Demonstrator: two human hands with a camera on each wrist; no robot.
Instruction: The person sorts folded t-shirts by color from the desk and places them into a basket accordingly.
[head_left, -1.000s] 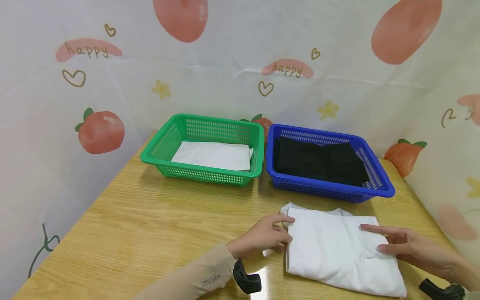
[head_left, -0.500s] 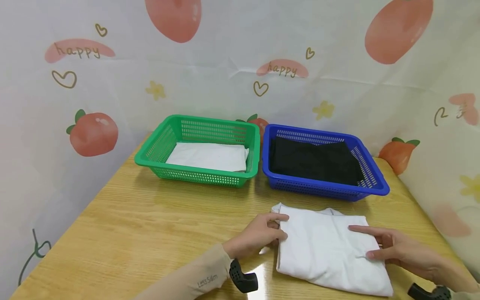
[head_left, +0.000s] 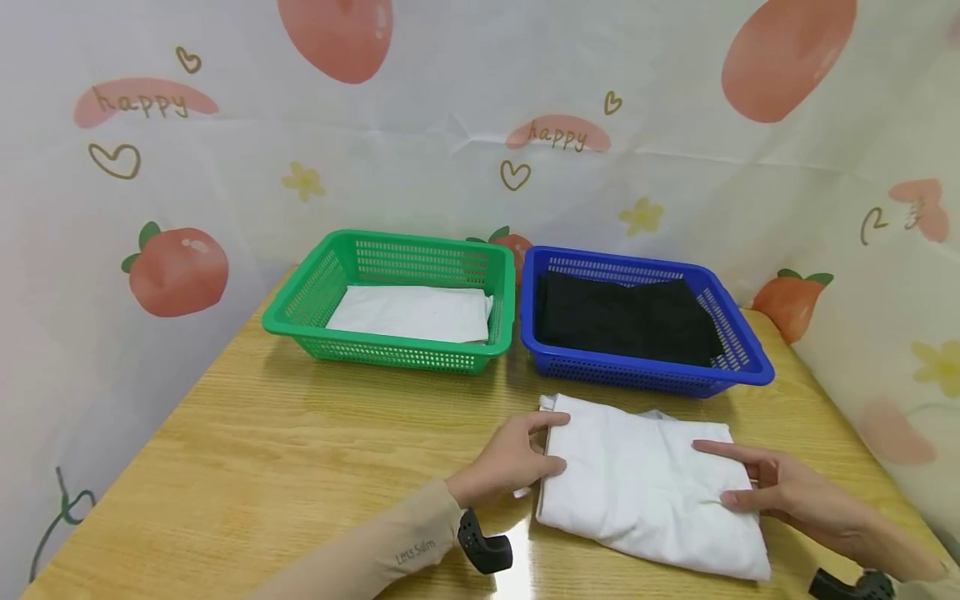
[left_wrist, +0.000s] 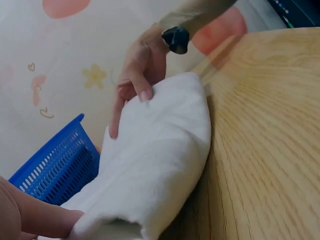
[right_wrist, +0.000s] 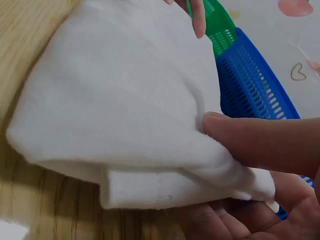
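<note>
A folded white shirt (head_left: 637,483) lies between my two hands at the front right of the table, before the blue basket. My left hand (head_left: 517,458) grips its left edge, thumb and index finger on top, the other fingers partly hidden below. On the right edge, my right hand (head_left: 798,500) holds the shirt with thumb and index finger above. The right wrist view shows that thumb (right_wrist: 265,140) pressing the cloth and more fingers (right_wrist: 215,222) underneath. Layered folds show along the shirt's side (right_wrist: 150,187) there.
A green basket (head_left: 390,354) with folded white cloth (head_left: 412,312) stands at the back. Beside it on the right is a blue basket (head_left: 630,371) holding folded black cloth (head_left: 630,321). A printed backdrop (head_left: 420,75) rises behind the wooden table (head_left: 262,467).
The head view has turned slightly right, so the scene shifts left. Both hands keep their hold, and the shirt has moved slightly up and toward the baskets in the head view.
</note>
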